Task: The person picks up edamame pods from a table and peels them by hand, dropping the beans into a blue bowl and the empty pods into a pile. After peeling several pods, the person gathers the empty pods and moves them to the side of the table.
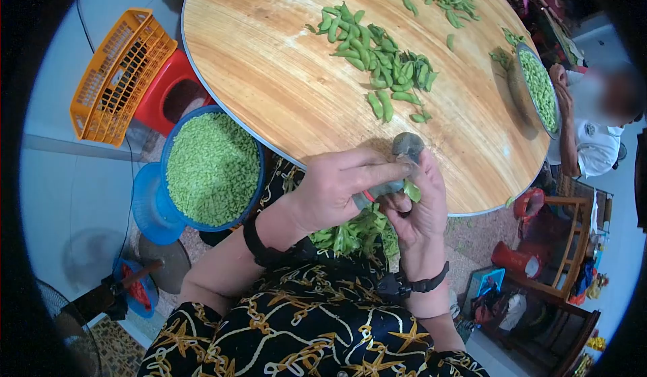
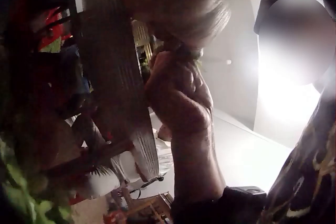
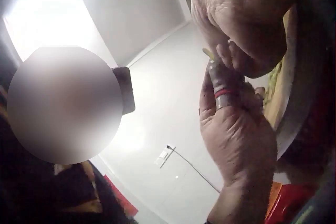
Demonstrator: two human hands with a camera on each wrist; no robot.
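Over the near edge of the round wooden table, both hands meet at a green edamame pod, mostly hidden by fingers. My left hand pinches it from the left; its thumb wears a grey cover with a red band. My right hand grips the pod from the other side, fingers curled, with another dark grey cover at the fingertips. A green tip pokes out between the hands in the right wrist view. A loose heap of edamame pods lies on the table beyond them.
A blue basin of shelled green beans stands left, beside a red stool and an orange basket. Leafy greens lie below the hands. At right, another person sits near a metal bowl of beans.
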